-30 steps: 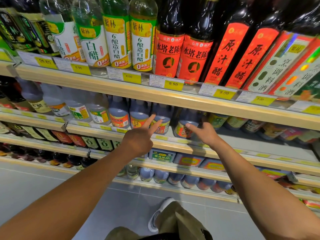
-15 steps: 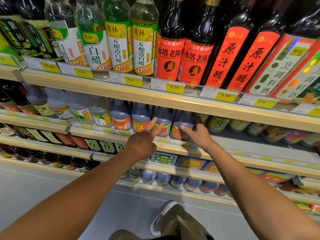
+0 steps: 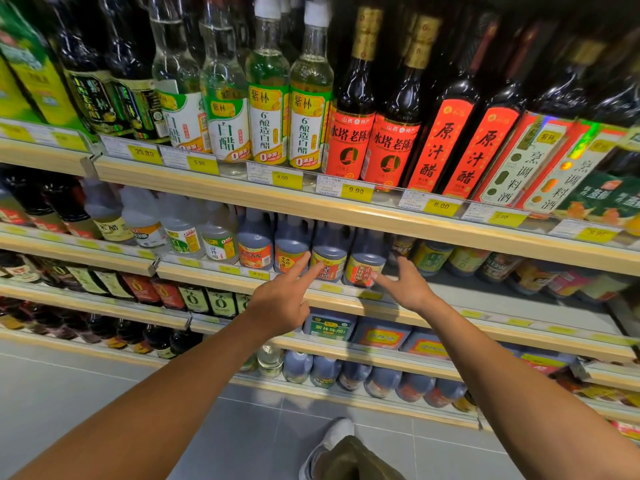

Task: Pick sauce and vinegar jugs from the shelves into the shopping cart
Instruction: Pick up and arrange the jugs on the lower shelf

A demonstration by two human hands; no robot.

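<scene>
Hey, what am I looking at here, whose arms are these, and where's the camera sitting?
There is no machine here. A person wears one wide-angle camera on the head, so you look down along their own bare arms at store shelves. The left hand and right hand reach toward a row of dark jugs on the second shelf down; both are open and hold nothing yet. Above stand clear bottles and dark bottles with red labels, with yellow price tags in front. Below are the grey floor and the person's shoe.
</scene>
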